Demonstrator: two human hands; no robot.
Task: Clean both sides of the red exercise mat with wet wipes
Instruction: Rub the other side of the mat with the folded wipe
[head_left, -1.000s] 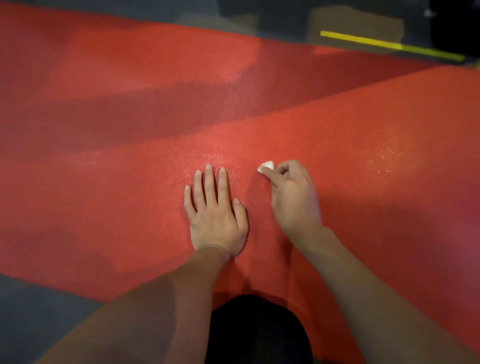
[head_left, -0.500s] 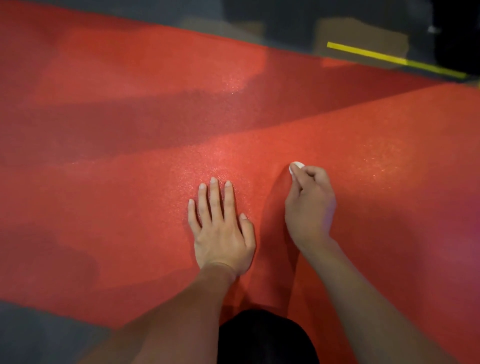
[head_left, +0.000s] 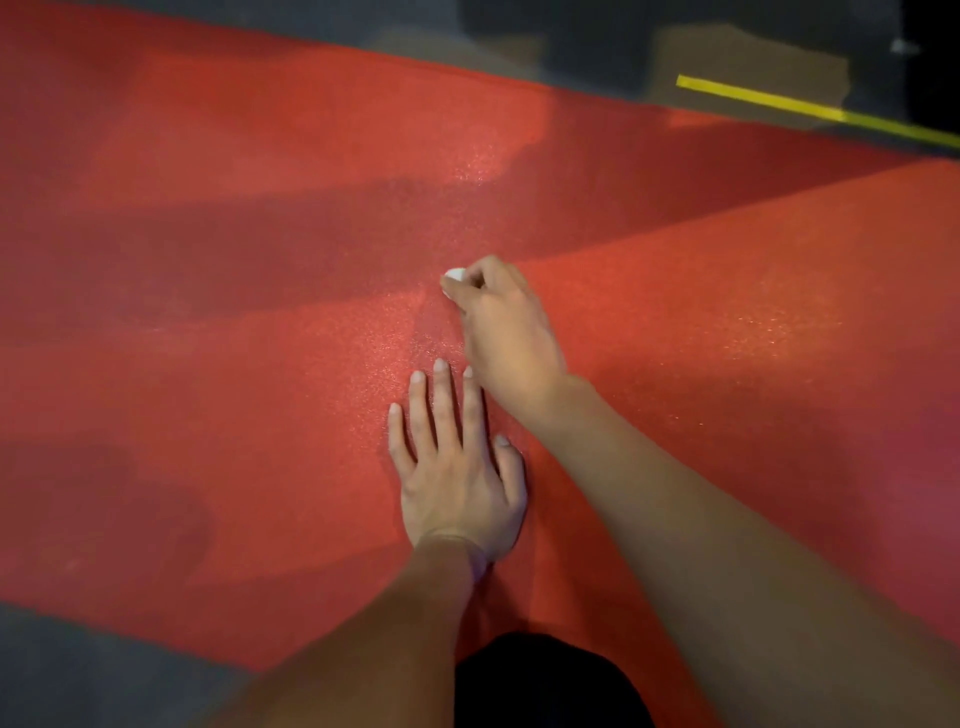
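Right hand (head_left: 506, 332) grip: fingers curled tight round a balled wet wipe (head_left: 455, 274).
Left hand (head_left: 457, 467) flat, fingers straight, likely pinning the red mat (head_left: 208, 364) against scrubbing.

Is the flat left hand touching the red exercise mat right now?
Touching. The head view shows the left hand lying palm down with straight fingers flat on the red textured exercise mat, no gap or shadow under them.

Place: I think it is a gym or workout room.
Floor: I see a dark grey floor (head_left: 78, 670) with a thin yellow tape line (head_left: 810, 110).
Mat: a big red foam exercise mat (head_left: 260, 364) lies flat on it.
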